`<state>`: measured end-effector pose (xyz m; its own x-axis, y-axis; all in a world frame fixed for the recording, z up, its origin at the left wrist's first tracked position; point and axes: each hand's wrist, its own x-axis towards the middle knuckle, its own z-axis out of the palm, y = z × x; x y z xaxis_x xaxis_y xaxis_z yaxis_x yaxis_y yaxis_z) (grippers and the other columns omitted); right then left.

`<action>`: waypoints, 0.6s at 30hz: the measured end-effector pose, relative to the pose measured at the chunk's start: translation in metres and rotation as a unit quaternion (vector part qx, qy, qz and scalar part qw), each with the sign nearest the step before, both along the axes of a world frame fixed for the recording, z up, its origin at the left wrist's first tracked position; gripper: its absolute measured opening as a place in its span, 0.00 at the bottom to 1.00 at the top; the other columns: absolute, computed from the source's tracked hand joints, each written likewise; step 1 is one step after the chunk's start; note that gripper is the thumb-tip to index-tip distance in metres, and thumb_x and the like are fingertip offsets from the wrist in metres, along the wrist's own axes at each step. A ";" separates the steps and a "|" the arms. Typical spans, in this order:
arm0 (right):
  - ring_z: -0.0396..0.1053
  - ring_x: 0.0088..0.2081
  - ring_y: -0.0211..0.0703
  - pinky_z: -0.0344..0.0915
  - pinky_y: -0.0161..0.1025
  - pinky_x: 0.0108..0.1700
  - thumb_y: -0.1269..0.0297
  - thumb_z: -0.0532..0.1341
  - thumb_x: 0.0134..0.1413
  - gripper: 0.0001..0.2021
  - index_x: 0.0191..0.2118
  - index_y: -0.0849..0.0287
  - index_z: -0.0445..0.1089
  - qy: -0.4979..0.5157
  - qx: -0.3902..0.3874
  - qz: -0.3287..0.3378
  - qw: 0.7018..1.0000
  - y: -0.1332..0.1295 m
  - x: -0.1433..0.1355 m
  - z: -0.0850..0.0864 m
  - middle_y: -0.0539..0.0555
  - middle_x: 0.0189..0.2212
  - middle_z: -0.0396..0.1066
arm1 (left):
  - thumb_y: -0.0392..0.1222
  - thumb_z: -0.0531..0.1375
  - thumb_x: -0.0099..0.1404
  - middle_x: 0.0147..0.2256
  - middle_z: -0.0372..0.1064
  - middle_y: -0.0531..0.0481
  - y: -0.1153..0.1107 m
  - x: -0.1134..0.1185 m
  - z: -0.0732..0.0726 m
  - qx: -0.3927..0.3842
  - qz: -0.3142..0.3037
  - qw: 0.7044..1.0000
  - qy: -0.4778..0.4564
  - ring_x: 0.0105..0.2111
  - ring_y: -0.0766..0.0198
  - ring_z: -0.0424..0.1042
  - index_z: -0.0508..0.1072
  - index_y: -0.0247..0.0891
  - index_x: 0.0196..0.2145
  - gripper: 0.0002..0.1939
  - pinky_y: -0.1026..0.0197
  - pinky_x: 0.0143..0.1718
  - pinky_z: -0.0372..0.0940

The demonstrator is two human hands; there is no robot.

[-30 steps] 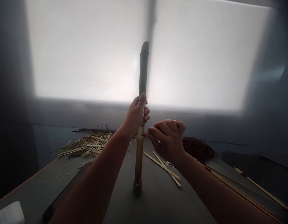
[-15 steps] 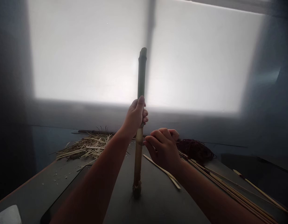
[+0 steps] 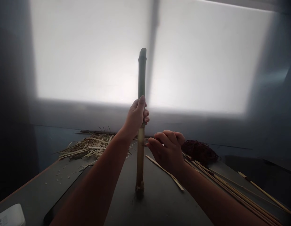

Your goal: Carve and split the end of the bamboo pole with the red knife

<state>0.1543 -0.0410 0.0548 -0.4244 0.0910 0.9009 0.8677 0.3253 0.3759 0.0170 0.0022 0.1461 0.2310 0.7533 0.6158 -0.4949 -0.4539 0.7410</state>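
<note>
A bamboo stick (image 3: 140, 157) stands upright on the dark table, dark green above and paler brown below, with a rough, dark bottom end. Around its middle, just above the pale part, my left hand (image 3: 137, 116) is closed with the thumb pointing up. My right hand (image 3: 167, 149) is beside the pale section, its thumb and forefinger pinched together close to the bamboo. A tiny dark tip shows at those fingertips, too small to name, and whether it touches the bamboo I cannot tell.
Split strips and shavings (image 3: 93, 146) lie heaped at the back left. A loose pale strip (image 3: 165, 172), several thin sticks (image 3: 227, 186) and a dark reddish tangle (image 3: 199, 150) are on the right. A white object (image 3: 11, 216) is at the lower left. Behind stands a bright panel (image 3: 89, 56).
The view has shifted slightly. My left hand keeps its grip on the bamboo, while my right hand has moved slightly to the right and its fingers have loosened a little.
</note>
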 end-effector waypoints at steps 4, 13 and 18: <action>0.63 0.38 0.45 0.47 0.47 0.43 0.65 0.59 0.60 0.06 0.31 0.54 0.68 0.009 -0.005 0.008 1.000 0.001 0.002 -0.004 0.50 0.28 0.70 | 0.62 0.54 0.66 0.18 0.50 0.61 -0.003 0.001 0.001 0.002 0.000 1.000 0.005 0.13 0.74 0.55 0.58 0.41 0.31 0.21 0.71 0.16 0.53; 0.62 0.36 0.44 0.47 0.47 0.43 0.65 0.58 0.61 0.07 0.30 0.55 0.68 0.023 -0.054 0.041 0.997 0.002 0.005 -0.015 0.50 0.27 0.69 | 0.62 0.54 0.65 0.18 0.50 0.61 -0.007 0.007 0.003 0.004 -0.003 1.000 0.019 0.13 0.75 0.55 0.57 0.41 0.31 0.21 0.72 0.15 0.52; 0.59 0.34 0.42 0.47 0.46 0.42 0.67 0.57 0.60 0.08 0.28 0.56 0.66 -0.042 -0.110 0.046 0.992 -0.004 -0.002 -0.049 0.49 0.25 0.66 | 0.62 0.55 0.64 0.18 0.51 0.61 0.003 0.003 0.002 -0.008 -0.016 1.000 0.021 0.13 0.74 0.55 0.58 0.41 0.30 0.22 0.71 0.15 0.53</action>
<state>0.1526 -0.0448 0.0062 -0.5123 0.2395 0.8247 0.7993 0.4844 0.3558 0.0197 0.0054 0.1483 0.2815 0.7544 0.5931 -0.4772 -0.4262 0.7686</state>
